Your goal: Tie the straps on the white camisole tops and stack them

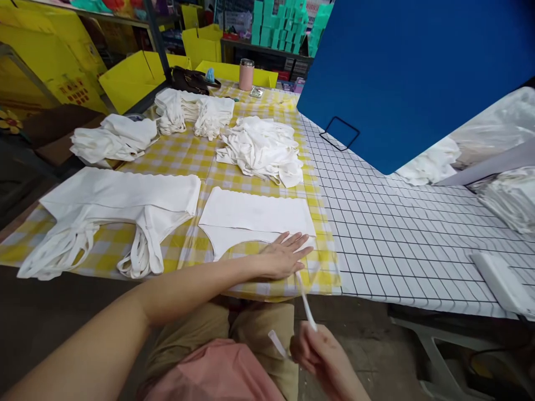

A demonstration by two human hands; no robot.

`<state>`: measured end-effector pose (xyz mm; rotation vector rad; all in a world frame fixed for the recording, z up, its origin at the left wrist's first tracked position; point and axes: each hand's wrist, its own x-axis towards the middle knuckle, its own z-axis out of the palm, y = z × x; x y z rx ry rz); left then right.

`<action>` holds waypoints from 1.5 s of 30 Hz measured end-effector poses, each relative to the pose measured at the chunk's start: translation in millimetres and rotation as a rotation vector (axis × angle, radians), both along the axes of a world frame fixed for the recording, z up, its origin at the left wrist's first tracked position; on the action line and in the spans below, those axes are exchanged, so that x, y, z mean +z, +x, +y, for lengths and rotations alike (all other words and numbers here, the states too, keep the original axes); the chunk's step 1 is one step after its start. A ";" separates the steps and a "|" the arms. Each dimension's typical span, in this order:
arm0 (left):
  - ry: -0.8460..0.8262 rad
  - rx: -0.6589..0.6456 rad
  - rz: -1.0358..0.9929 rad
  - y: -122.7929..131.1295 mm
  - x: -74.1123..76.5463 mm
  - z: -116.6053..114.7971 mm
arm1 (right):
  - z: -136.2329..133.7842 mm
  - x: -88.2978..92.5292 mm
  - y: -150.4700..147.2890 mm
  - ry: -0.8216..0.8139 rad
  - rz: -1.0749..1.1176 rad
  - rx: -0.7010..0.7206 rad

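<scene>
A white strapped garment (259,213) lies flat at the near edge of the table, its scalloped band facing away from me. My left hand (286,256) rests palm down on its right corner, fingers spread. From under that hand a white strap (306,301) runs down past the table edge. My right hand (316,348) is closed around the strap below the edge, and a loose end sticks out to its left. To the left is a neat stack of the same white garments (125,192), straps hanging towards me.
A crumpled white pile (263,147) and folded white stacks (194,108) sit farther back on the yellow checked cloth (188,150). A pink jar (246,75) stands behind. At right are a large blue panel (401,78) and a white power strip (499,281) on the grid-patterned cloth.
</scene>
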<state>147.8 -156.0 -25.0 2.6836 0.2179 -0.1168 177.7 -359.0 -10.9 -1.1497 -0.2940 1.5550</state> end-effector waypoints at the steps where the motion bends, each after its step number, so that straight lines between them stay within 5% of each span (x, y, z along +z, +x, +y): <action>1: -0.002 0.001 -0.005 -0.6 -0.9 0.0 | -3.9 6.5 7.8 0.043 0.042 -0.036; 4: 0.005 0.019 -0.025 -2.1 -0.4 -1.0 | -11.8 9.2 27.5 0.079 0.142 -0.361; 7: 0.030 0.032 -0.031 -2.5 0.9 -2.6 | -19.9 -14.6 32.1 -0.045 0.185 -0.544; 10: 0.042 0.033 -0.040 -2.0 -1.2 -3.9 | -31.6 -44.9 22.0 -0.257 0.170 -0.401; 13: 0.062 0.045 -0.069 -1.3 -4.9 -4.6 | -35.1 -57.8 10.6 -0.382 -0.082 -0.315; 17: 0.079 0.043 -0.051 -0.9 -4.6 -4.8 | -14.9 -51.7 9.2 -0.268 -0.430 -0.355; 26: 0.122 0.029 -0.059 -2.1 -0.8 -6.0 | 5.5 -67.0 19.1 -0.138 -0.648 -0.378; 29: 0.114 0.030 -0.049 -2.6 1.9 -6.9 | 7.9 -72.1 14.3 -0.120 -0.595 -0.491; 32: 0.124 0.040 -0.042 -3.0 3.3 -8.2 | 12.2 -72.2 6.9 -0.087 -0.531 -0.431; 38: 0.143 0.068 -0.050 -2.2 -0.8 -10.1 | -4.6 -38.8 8.5 -0.149 -1.044 -0.069; 45: 0.104 0.033 -0.021 -0.9 1.1 -6.5 | -43.8 66.5 56.4 -0.085 -1.432 0.362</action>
